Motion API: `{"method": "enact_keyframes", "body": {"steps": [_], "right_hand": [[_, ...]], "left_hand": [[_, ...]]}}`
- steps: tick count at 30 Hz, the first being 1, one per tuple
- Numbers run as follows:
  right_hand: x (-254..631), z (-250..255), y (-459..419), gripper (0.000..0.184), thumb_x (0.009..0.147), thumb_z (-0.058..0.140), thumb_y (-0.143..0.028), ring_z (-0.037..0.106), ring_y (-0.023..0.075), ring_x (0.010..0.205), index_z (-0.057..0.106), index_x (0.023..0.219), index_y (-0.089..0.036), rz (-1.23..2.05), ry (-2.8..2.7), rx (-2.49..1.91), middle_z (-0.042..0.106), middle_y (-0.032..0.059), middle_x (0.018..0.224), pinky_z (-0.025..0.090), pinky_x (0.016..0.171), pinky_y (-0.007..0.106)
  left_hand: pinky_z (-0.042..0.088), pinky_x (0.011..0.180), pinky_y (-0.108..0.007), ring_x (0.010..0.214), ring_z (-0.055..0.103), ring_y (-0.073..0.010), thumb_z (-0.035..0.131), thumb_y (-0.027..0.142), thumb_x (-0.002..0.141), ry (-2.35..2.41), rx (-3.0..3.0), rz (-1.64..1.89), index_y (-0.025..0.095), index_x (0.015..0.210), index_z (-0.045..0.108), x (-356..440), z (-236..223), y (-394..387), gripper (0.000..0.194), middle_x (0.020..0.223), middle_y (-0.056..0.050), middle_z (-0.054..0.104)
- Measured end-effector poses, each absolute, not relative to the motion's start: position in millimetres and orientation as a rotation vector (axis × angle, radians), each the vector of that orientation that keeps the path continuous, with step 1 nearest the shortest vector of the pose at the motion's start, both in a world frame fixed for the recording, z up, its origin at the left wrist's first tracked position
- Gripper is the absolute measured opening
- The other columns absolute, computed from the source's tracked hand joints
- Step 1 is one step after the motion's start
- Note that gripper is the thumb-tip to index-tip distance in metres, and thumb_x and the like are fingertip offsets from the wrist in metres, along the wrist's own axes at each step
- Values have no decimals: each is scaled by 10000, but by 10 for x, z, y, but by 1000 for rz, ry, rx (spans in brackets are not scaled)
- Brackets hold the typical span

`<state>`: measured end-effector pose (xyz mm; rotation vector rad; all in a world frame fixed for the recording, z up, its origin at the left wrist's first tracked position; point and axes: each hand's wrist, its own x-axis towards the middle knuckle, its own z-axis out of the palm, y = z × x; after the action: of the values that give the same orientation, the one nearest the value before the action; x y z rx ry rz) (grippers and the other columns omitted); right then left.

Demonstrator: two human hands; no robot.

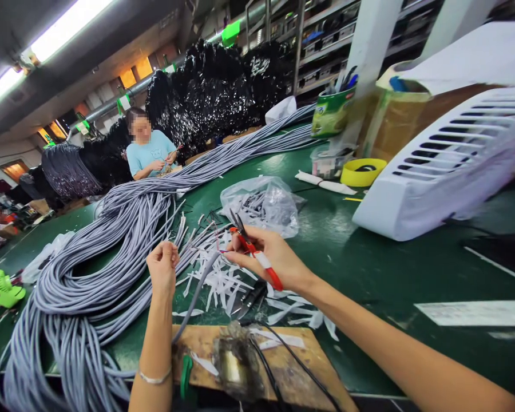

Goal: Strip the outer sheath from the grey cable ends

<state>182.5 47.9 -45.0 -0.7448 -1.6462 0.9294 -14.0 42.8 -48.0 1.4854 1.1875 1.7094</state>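
My right hand (268,254) is closed around small red-handled snips (257,257), their dark blades pointing up and to the left. My left hand (163,269) is pinched shut on a grey cable (195,297), whose end runs up towards the snips. Thin coloured wires stick out of the cable end beside my right fingers. White strips of cut sheath (223,280) lie scattered on the green table (369,269) under both hands.
A big bundle of grey cables (94,274) covers the left of the table. A wooden board (283,366) with a tool sits at the near edge. A plastic bag (264,203), yellow tape roll (363,170), white fan (450,166) and a seated person (148,149) lie beyond.
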Motion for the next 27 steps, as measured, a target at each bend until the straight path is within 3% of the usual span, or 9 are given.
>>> {"method": "enact_keyframes", "body": {"steps": [3,6,8,12,17,27], "right_hand": [[1818,-468,481,213,657,630,-327,463,98,503,484,636,-175,914,-1637,-752,519,-22,588,397,480,234],[1807,-474,471,227,659,638,-341,456,99,500,482,627,-179,905,-1655,-751,512,-28,574,389,479,232],[1790,-473,454,248,662,640,-362,447,98,501,478,619,-179,909,-1679,-746,499,-32,568,384,481,231],[1739,-481,400,271,657,641,-401,442,102,523,490,636,-178,877,-1722,-763,496,-27,584,391,496,230],[1683,-550,360,269,662,624,-379,371,85,486,458,595,-178,753,-1677,-847,441,-41,527,339,456,213],[1670,-555,335,241,674,589,-375,340,87,454,438,618,-196,699,-1754,-887,410,-53,504,313,432,215]], "left_hand": [[267,396,-189,415,358,-59,576,531,698,1196,1527,1531,119,502,579,-148,-457,405,456,445,27,429],[315,433,-193,459,437,-74,743,329,568,1207,1593,1376,110,601,688,-39,-447,346,228,491,-1,551],[330,443,-192,462,444,-69,719,262,596,1220,1600,1402,132,693,714,82,-450,308,163,543,3,595],[343,385,-193,351,433,-69,611,298,704,1296,1544,1563,130,644,684,269,-468,247,193,393,37,515],[442,377,-197,352,548,-105,579,407,725,1319,1477,1509,132,620,597,307,-497,193,294,454,15,564],[363,279,-170,286,521,-104,470,598,732,1291,1309,1510,184,695,406,223,-515,224,421,467,65,520]]}}
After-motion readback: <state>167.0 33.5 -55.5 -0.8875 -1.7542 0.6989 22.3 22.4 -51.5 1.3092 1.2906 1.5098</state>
